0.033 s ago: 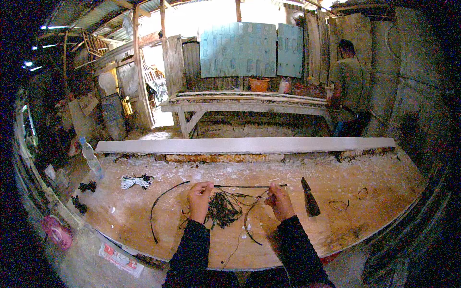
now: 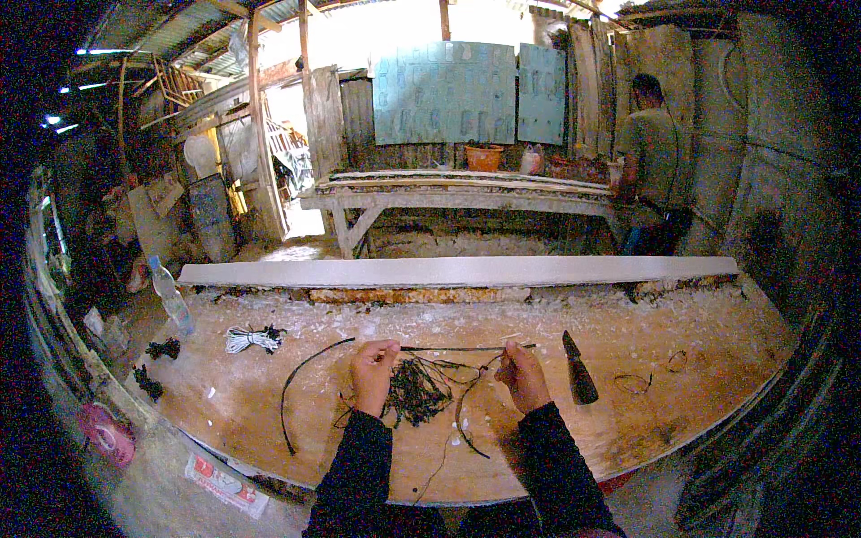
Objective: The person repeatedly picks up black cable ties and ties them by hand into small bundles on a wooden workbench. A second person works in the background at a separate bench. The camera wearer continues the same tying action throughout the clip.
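Note:
Between my two hands a thin black cord (image 2: 453,348) is stretched nearly straight, left to right. My left hand (image 2: 373,375) pinches its left end; my right hand (image 2: 525,377) pinches it near the right end, and a short tip sticks out beyond the fingers. Just below lies a tangled bundle of black cords (image 2: 418,392) on the wooden tabletop (image 2: 296,408). One curved black cord (image 2: 287,394) rests left of my left hand, another curved piece (image 2: 461,417) under the stretched cord. A dark knife-like blade (image 2: 579,369) lies right of my right hand.
A bundle of white cord (image 2: 251,339) and small black bundles (image 2: 149,383) lie at left, near a clear plastic bottle (image 2: 170,296). A long white strip (image 2: 457,271) runs along the far edge. Beyond, a person (image 2: 653,161) stands at another bench (image 2: 466,202).

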A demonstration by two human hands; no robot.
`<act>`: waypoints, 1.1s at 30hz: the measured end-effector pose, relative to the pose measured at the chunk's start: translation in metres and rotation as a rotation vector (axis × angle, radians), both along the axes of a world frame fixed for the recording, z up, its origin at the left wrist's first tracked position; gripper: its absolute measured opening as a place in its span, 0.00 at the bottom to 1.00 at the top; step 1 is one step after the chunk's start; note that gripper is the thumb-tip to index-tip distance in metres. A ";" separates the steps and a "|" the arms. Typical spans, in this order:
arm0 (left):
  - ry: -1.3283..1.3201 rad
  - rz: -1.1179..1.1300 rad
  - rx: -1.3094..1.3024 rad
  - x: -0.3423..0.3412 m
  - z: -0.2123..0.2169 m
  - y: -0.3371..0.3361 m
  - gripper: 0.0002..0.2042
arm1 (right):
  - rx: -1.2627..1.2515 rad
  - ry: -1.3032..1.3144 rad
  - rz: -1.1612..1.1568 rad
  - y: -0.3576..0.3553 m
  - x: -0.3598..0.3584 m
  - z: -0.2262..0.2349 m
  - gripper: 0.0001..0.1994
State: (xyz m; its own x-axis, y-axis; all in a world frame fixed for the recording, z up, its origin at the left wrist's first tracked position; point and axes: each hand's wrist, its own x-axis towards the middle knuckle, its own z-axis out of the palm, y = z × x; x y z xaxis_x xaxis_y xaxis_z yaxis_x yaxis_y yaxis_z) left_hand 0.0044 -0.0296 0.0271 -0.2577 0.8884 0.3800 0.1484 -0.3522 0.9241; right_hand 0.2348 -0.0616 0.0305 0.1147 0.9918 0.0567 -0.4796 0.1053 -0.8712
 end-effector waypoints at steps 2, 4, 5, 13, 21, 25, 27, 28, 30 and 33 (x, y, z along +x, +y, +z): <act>0.049 -0.024 0.052 0.001 0.003 0.002 0.05 | 0.042 0.020 0.007 0.004 0.006 0.002 0.11; 0.241 0.019 0.204 0.002 0.004 0.002 0.05 | 0.109 0.011 0.062 0.007 0.011 0.003 0.10; 0.235 0.011 0.191 0.002 0.005 0.002 0.05 | 0.110 0.007 0.033 0.008 0.012 0.003 0.09; 0.312 0.023 0.167 -0.001 0.006 0.000 0.05 | 0.003 0.320 -0.133 0.011 0.025 0.000 0.08; 0.409 0.075 0.159 -0.004 0.005 -0.001 0.04 | 0.162 0.588 0.005 0.014 0.038 0.001 0.08; 0.575 0.122 0.150 -0.004 0.000 0.003 0.04 | 0.194 0.532 0.012 0.013 0.034 0.003 0.10; 0.479 0.091 0.216 0.002 -0.003 0.005 0.05 | 0.193 0.476 0.046 0.014 0.029 -0.001 0.10; 0.430 0.075 0.250 0.006 -0.004 0.006 0.05 | 0.199 0.446 0.067 0.014 0.025 -0.005 0.10; 0.284 -0.046 0.104 0.013 -0.008 0.000 0.06 | 0.110 0.217 0.069 0.016 0.015 -0.014 0.10; 0.273 -0.172 0.070 0.022 -0.009 -0.002 0.08 | 0.003 -0.083 0.107 0.016 -0.001 -0.028 0.09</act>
